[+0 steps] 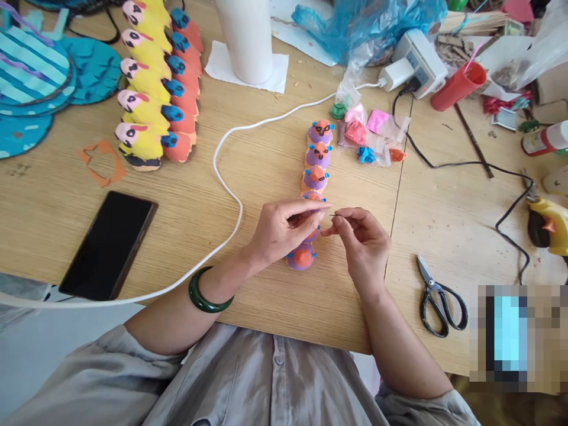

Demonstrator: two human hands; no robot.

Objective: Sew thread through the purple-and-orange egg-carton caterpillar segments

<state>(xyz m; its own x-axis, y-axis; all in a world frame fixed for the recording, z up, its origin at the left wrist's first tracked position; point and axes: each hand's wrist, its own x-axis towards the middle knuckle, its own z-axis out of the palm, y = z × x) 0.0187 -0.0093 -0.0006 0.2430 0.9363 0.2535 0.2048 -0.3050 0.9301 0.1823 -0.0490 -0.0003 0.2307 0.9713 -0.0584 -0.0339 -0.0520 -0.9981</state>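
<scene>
Right hand pinching a dark sliver beside the humped strip

The right hand is holding its thumb and forefinger together on a thin dark sliver, which is pointing left toward the other hand. The left hand is reaching over the purple-and-orange humped strip, covering part of its nearer half; its thumb and forefinger are standing close at the tips, and whether anything is sitting between them I cannot tell.

The strip is lying on the wooden table under and just left of the pinch, its long axis running away from the person and leaning slightly right at the far end. The left hand is the nearer one. The farthest humps are showing dark marks on their orange patches; the nearest is showing a plain orange patch.

Beyond the right hand, small clear plastic bags are lying in a cluster, with pink, blue, green and orange-red lumps in or among them. Farther right, a red cup is holding a thin pink stick; the rest of its inside is not showing.
</scene>
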